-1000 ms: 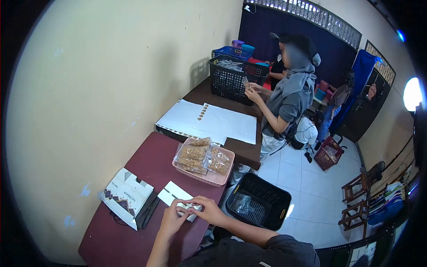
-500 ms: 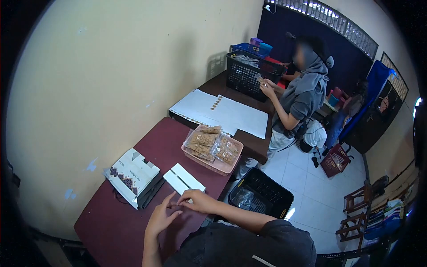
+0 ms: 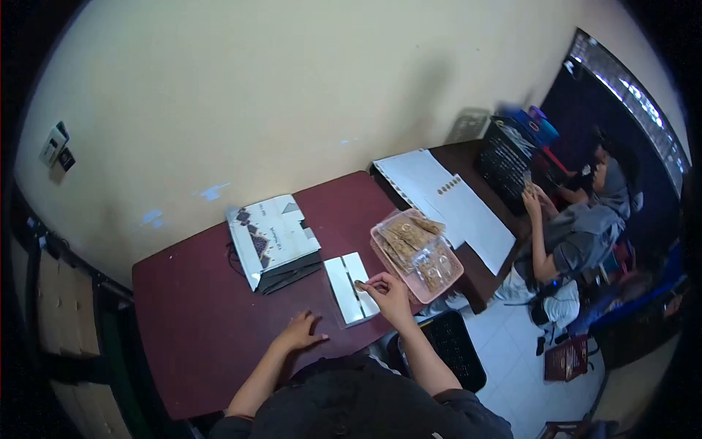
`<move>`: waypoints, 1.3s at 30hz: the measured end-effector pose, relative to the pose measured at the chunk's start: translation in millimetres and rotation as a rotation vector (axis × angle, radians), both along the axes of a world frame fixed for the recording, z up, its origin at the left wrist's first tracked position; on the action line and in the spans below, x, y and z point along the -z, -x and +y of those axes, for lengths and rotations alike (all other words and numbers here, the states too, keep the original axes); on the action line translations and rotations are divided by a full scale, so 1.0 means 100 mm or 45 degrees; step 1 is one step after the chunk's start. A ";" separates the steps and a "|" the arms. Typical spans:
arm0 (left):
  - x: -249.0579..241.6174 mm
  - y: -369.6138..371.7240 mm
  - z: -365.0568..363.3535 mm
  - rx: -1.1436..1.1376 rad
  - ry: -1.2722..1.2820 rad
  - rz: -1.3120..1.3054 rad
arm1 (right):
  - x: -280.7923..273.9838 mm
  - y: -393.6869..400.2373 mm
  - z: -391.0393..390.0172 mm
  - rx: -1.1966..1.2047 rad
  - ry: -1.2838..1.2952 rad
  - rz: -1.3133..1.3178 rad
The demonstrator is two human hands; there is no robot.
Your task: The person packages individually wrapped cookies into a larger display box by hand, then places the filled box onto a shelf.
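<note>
Pinched between the thumb and fingertips of my right hand (image 3: 389,296) is a small gold-brown sticker (image 3: 358,285), held at the white box (image 3: 341,274). That box is flat and long, with a dark line running along its top, and it lies on the dark red table (image 3: 197,322). Down at the table surface, left of the white box, my left hand (image 3: 298,333) is open with its fingers apart and holds nothing. A pink basket (image 3: 456,278) of clear bags with brown contents (image 3: 411,234) stands just beyond my right hand.
A patterned white carton (image 3: 274,227) lies on black folders or sheets (image 3: 292,272) to the left. White sheets (image 3: 468,212) with small gold-brown dots cover the adjoining dark table. A person (image 3: 585,234) works there beside a black crate (image 3: 504,157). Another black crate (image 3: 453,340) is on the floor.
My hands have parted: the right now reaches over the white box with the sticker, and the left has lowered to the table. The view has turned left.
</note>
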State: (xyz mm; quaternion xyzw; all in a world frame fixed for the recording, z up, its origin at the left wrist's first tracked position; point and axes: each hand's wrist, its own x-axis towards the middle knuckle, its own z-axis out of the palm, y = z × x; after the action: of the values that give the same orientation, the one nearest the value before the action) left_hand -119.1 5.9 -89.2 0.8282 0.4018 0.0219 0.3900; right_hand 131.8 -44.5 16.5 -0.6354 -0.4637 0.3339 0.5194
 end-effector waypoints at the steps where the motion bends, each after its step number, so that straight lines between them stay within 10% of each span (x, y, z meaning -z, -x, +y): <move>1: 0.05 -0.01 -0.04 0.053 0.153 0.046 | -0.05 0.05 0.02 0.006 0.091 0.014; 10: -0.47 -0.48 -0.03 -0.325 -0.151 -0.498 | 0.55 -0.33 0.47 -0.014 0.129 -0.073; 39: 0.00 -0.90 -0.02 -0.229 -0.251 -0.475 | 0.57 -0.25 0.56 -0.229 0.345 -0.366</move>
State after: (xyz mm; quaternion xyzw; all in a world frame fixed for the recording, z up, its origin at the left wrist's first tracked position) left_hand -28.8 3.4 -89.2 0.8047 0.3910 0.2486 0.3713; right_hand 156.8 11.8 -40.9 -0.6965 -0.5387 0.3441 0.3260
